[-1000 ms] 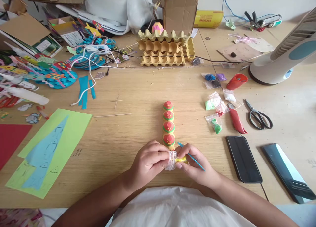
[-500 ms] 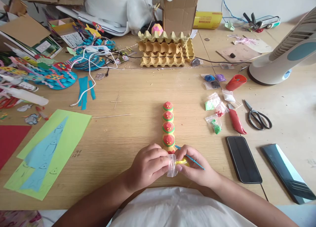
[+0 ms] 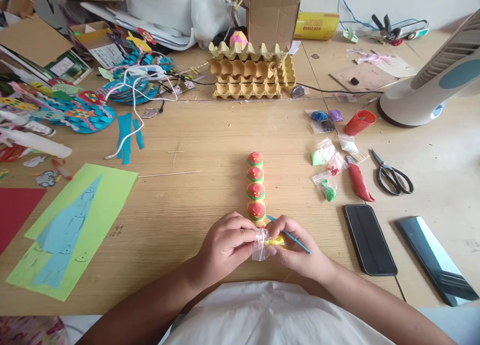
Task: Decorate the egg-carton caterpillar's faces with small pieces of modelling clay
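Between both hands is a small clear plastic bag (image 3: 260, 246) with yellow clay (image 3: 276, 241) at its right side. My left hand (image 3: 228, 242) pinches the bag's left part. My right hand (image 3: 296, 247) grips the yellow clay end, and a thin blue tool (image 3: 298, 242) rests slanted in the same hand. Just beyond my fingers, a row of egg-carton cups (image 3: 256, 191) runs away from me, its domes coloured red with green rims and small yellow faces. The nearest cup is partly hidden behind my hands.
Right: bags of clay (image 3: 328, 189), a red cup (image 3: 360, 122), a red-handled cutter (image 3: 360, 182), scissors (image 3: 393, 177), two phones (image 3: 370, 240) and a white fan (image 3: 412, 97). Left: green paper (image 3: 112, 185) with a blue cutout. Egg cartons (image 3: 245, 89) stand at the back.
The yellow clay shows a little more between my fingers. Both hands keep their hold on the bag, and the camera view has shifted slightly.
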`<state>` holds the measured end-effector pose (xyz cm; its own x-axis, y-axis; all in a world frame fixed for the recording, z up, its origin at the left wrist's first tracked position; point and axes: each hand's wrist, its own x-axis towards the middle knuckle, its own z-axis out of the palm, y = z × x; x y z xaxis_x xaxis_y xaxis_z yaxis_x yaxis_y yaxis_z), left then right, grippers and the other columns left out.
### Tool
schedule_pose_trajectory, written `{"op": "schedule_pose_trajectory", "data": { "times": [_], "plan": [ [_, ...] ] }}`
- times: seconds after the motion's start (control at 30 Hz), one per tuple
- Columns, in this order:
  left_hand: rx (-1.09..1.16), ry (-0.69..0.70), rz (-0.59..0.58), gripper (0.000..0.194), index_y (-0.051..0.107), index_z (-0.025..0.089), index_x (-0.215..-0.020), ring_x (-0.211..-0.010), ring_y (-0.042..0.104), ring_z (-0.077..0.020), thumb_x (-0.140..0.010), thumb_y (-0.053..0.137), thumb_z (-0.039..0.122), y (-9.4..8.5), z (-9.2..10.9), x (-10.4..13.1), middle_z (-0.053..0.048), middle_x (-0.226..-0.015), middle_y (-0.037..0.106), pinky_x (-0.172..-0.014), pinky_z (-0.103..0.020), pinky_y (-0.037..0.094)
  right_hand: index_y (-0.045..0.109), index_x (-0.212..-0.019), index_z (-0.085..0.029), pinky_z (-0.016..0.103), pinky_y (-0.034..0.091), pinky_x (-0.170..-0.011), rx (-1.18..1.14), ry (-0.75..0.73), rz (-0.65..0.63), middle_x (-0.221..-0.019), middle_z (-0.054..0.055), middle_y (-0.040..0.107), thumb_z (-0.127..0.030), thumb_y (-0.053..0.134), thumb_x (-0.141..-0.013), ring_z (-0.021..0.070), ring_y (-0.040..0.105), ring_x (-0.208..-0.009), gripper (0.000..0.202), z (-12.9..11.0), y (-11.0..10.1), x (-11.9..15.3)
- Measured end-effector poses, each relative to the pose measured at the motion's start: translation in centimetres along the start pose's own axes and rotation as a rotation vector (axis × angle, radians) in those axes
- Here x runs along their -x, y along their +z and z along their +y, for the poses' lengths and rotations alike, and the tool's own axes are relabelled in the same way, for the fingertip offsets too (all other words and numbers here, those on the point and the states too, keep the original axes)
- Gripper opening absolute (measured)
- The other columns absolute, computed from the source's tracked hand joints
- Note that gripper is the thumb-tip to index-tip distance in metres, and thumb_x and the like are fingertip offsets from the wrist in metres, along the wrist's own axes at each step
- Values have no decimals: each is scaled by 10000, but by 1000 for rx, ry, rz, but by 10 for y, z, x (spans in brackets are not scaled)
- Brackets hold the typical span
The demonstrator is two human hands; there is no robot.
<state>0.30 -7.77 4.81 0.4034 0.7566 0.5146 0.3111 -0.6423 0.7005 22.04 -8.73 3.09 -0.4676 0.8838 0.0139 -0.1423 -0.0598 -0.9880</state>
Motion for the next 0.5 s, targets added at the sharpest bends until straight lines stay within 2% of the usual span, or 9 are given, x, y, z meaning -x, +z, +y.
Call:
{"op": "schedule_pose_trajectory", "data": {
  "times": [0.2, 0.5],
  "plan": [
    [28, -4, 7, 132, 713, 202, -926, -811, 639, -146, -876, 740, 83, 0, 0, 2, -37, -910, 733, -744, -279, 548, 543, -990, -240, 298, 522, -828, -84, 21, -22, -1033, 49, 649, -316, 717, -947, 169, 628, -957, 196, 2, 1, 2],
    [17, 54, -23, 196, 728, 204, -1045, -810, 603, -156, -890, 730, 84, 1, -1, 2, -44, -928, 743, -731, -292, 534, 499, -930, -234, 279, 494, -812, -253, 137, -5, -994, 15, 616, -324, 776, -906, 145, 599, -924, 292, 0, 3, 1]
  ]
}}
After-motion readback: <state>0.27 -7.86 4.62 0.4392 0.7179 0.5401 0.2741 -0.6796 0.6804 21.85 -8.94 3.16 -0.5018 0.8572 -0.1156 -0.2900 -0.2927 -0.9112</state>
